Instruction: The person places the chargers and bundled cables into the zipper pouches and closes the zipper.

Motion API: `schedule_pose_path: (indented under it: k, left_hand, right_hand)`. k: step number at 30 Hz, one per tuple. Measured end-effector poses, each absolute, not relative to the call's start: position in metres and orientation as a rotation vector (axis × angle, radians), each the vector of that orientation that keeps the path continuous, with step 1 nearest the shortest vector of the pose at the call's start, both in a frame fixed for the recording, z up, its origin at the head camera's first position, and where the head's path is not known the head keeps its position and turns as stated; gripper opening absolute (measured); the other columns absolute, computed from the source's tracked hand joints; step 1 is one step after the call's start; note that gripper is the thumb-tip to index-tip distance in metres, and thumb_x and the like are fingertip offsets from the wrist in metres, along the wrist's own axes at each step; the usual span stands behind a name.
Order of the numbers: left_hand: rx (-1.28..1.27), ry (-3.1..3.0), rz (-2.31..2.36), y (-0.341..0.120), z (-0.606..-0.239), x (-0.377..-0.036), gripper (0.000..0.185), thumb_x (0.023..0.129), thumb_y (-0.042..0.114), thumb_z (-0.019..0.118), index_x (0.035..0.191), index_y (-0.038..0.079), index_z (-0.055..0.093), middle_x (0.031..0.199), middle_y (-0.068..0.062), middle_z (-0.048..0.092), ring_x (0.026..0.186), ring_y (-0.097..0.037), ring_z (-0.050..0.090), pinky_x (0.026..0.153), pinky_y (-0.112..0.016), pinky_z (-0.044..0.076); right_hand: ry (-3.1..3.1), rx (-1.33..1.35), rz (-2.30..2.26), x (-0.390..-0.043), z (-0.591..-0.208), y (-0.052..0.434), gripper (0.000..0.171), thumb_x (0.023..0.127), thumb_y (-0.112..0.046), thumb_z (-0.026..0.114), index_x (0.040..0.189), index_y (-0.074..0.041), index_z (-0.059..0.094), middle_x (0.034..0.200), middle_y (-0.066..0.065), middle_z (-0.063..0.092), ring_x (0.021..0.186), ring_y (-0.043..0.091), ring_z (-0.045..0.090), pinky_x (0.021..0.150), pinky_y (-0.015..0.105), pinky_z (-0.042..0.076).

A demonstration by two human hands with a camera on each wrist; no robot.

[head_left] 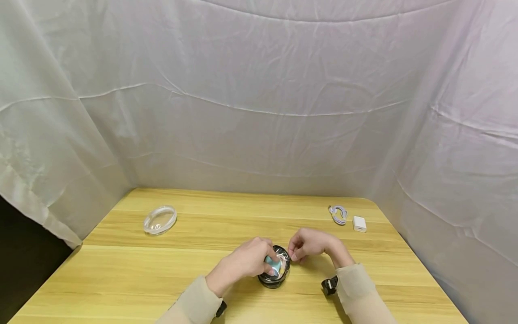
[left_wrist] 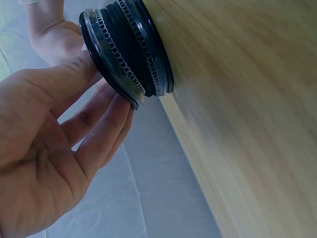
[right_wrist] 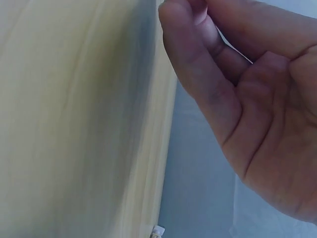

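A round black zippered case [head_left: 275, 272] sits on the desk [head_left: 194, 279]. The left hand [head_left: 247, 262] grips its top, fingers [left_wrist: 106, 124] curled round the rim. The right hand [head_left: 309, 245], just beside, pinches something thin, fingers [right_wrist: 190, 54] curled. White drapes [head_left: 259, 90] surround the desk.

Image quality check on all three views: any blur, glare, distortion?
Head view: even soft light, wide-angle bowing at the edges, faint shadow under the right hand. Left wrist view: round black case sharp, with a glint on its rim; table smeared. Right wrist view: wood grain blurred, right hand close and soft.
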State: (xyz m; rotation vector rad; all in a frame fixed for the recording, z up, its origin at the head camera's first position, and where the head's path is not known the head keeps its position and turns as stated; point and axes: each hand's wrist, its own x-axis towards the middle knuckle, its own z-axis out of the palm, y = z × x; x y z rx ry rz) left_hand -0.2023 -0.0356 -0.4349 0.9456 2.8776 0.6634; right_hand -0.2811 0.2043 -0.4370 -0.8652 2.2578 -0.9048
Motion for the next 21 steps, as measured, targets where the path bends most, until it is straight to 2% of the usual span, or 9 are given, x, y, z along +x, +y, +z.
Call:
schedule_pose_path:
  k: [5,9,11,15,18,21]
  left_hand:
    - [0.937,2.878,0.673,-0.0355,-0.4347,-0.2022,0.026,0.077,0.025,0.091,0.101,0.021,0.084,0.110,0.008,0.071,0.103,-0.011,0.068,0.089,-0.023,0.057]
    - [0.938,2.896,0.655,-0.0352,-0.4338,-0.2017,0.025,0.077,0.025,0.091,0.101,0.022,0.084,0.124,0.001,0.072,0.115,-0.019,0.068,0.096,-0.028,0.057]
    - [0.944,2.901,0.648,-0.0353,-0.4338,-0.2017,0.026,0.077,0.025,0.091,0.101,0.021,0.084,0.124,0.001,0.072,0.116,-0.021,0.068,0.096,-0.028,0.057]
    - [0.967,2.897,0.662,-0.0362,-0.4335,-0.2014,0.026,0.077,0.023,0.092,0.102,0.019,0.084,0.110,0.006,0.072,0.104,-0.013,0.069,0.088,-0.023,0.058]
    - [0.996,2.895,0.666,-0.0367,-0.4335,-0.2013,0.027,0.076,0.023,0.092,0.101,0.018,0.084,0.099,0.010,0.069,0.093,-0.006,0.067,0.081,-0.019,0.056]
    - [1.011,2.896,0.661,-0.0369,-0.4342,-0.2019,0.028,0.075,0.022,0.093,0.101,0.018,0.084,0.095,0.012,0.068,0.090,-0.004,0.066,0.079,-0.018,0.056]
  right_hand:
    - [2.235,-0.886,-0.905,-0.2823,-0.4378,0.2055,0.010,0.087,0.008,0.074,0.085,-0.002,0.073,0.076,0.004,0.070,0.066,0.015,0.064,0.063,0.027,0.058]
    - [2.206,-0.913,-0.905,-0.2827,-0.4381,0.2068,0.010,0.087,0.007,0.074,0.084,-0.003,0.074,0.075,0.006,0.071,0.064,0.015,0.063,0.061,0.024,0.055]
    - [2.192,-0.920,-0.910,-0.2829,-0.4381,0.2074,0.010,0.088,0.006,0.074,0.085,-0.003,0.074,0.076,0.007,0.071,0.064,0.016,0.064,0.061,0.025,0.055]
    - [2.167,-0.930,-0.920,-0.2830,-0.4386,0.2082,0.015,0.088,0.007,0.074,0.083,-0.007,0.075,0.076,0.009,0.072,0.064,0.016,0.065,0.062,0.028,0.057]
    - [2.130,-0.954,-0.925,-0.2838,-0.4395,0.2088,0.013,0.089,0.008,0.073,0.084,-0.004,0.074,0.077,0.013,0.073,0.064,0.016,0.065,0.063,0.029,0.059]
    - [2.097,-0.969,-0.932,-0.2847,-0.4406,0.2094,0.007,0.091,0.006,0.073,0.086,0.001,0.074,0.078,0.015,0.073,0.065,0.015,0.065,0.064,0.029,0.060]
